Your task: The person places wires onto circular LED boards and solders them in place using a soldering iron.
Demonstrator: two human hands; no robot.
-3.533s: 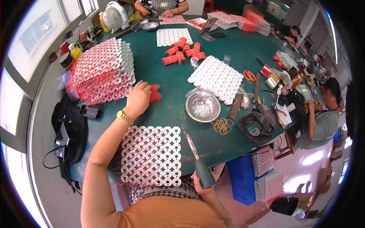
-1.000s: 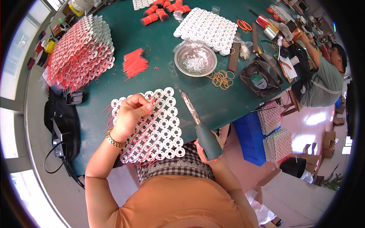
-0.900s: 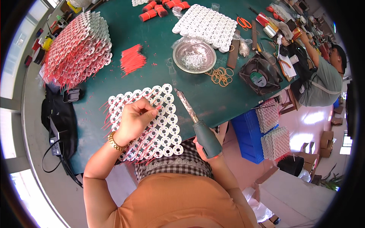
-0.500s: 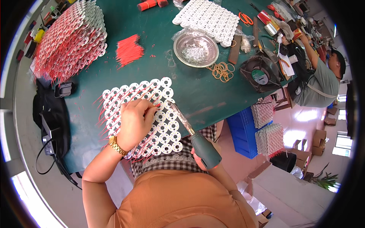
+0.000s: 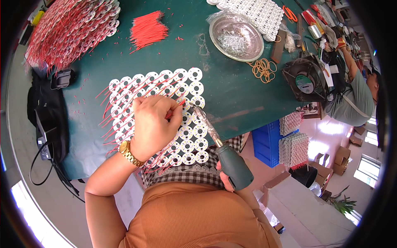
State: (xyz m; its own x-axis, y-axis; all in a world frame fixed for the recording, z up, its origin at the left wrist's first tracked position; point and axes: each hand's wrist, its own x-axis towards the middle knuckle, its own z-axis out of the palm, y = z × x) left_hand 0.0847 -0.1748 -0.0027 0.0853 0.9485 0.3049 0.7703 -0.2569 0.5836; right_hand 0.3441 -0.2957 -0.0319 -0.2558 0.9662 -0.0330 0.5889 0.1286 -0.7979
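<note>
A panel of round white circuit boards lies at the table's near edge, with thin red wires trailing from many of its discs. Over its middle is my left hand, closed in a pinch on a red wire whose tip shows just past the fingertips. My right hand grips the dark green handle of a soldering iron. The iron's tip meets the panel close to the pinched wire; whether it touches the wire I cannot tell. Most of my right fingers are hidden behind the handle.
Beyond the panel lie a bundle of red wires and a metal bowl of silvery bits. Rubber bands and a black fan are at right. A tall stack of wired panels stands far left. Another person sits at right.
The view has shifted, so the table's things appear displaced. My left hand now shows a red wire tip beyond its fingers, and the soldering iron stays close beside it.
</note>
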